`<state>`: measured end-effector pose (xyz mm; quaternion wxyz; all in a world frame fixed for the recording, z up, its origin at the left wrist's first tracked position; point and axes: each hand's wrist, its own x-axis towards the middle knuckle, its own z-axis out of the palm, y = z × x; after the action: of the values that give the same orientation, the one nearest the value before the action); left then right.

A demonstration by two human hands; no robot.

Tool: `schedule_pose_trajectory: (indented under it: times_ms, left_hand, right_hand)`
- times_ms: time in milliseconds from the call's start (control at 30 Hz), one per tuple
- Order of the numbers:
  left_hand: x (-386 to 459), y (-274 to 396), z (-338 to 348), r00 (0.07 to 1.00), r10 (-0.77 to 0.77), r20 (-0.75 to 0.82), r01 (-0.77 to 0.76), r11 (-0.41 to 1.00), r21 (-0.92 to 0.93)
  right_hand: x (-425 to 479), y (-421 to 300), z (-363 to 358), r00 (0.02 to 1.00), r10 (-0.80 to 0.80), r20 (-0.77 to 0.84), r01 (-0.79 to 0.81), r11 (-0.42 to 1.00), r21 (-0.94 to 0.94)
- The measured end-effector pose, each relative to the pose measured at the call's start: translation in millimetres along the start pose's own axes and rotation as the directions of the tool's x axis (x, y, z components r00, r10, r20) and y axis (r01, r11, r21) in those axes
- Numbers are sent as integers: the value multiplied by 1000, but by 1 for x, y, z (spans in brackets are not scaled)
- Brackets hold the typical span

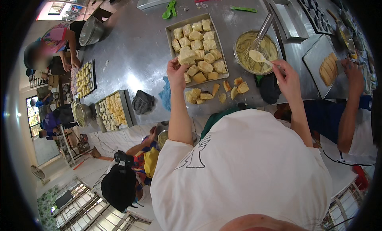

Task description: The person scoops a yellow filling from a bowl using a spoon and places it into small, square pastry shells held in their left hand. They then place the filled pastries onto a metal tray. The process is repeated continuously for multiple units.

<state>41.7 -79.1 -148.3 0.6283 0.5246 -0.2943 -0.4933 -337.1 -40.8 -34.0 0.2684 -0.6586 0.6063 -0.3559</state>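
Note:
My left hand [176, 72] grips a coated piece of bread [187, 57] over the near left part of a rectangular baking pan [226, 62]. Rows of cream-coated bread pieces [196, 36] fill much of that pan; some pieces at its near end look barer. In my right hand [286, 77] is a pale spoon [259, 56], its bowl over the near side of a metal mixing bowl [235, 51]. Yellowish cream and a wire whisk [262, 31] are in the bowl. Cut bread pieces [206, 96] lie on the steel table [131, 36] between the pan and my body.
Blue [166, 95] and dark grey cloths [143, 102] lie left of the pan, beside another filled tray [125, 107]. Green measuring spoons [169, 10] are beyond. At right, a co-worker's hand [352, 69] is near sliced bread [328, 69]. Another person [68, 39] works at far left.

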Motion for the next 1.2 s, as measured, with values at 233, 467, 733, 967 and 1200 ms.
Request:
schedule_pose_trajectory:
  times_ms: [233, 467, 733, 967, 1200]
  left_hand:
    - [-24, 36, -28, 984, 137, -117, -162, 956, -243]
    - [-84, 60, -45, 964, 197, -176, -236, 942, -238]
    - [-127, 47, -68, 948, 187, -258, -263, 915, -305]
    - [-141, 38, -76, 944, 179, -277, -276, 889, -365]
    - [-146, 29, -83, 948, 176, -265, -270, 887, -374]
  right_hand:
    - [15, 0, 29, 977, 26, 214, -72, 975, 209]
    - [60, 14, 45, 976, -141, 167, 106, 973, 204]
    - [70, 37, 20, 937, 103, 333, 155, 732, -663]
    - [86, 21, 6, 887, 179, 426, 255, 580, -774]
    - [75, -74, 103, 621, -449, 643, 781, 429, -454]
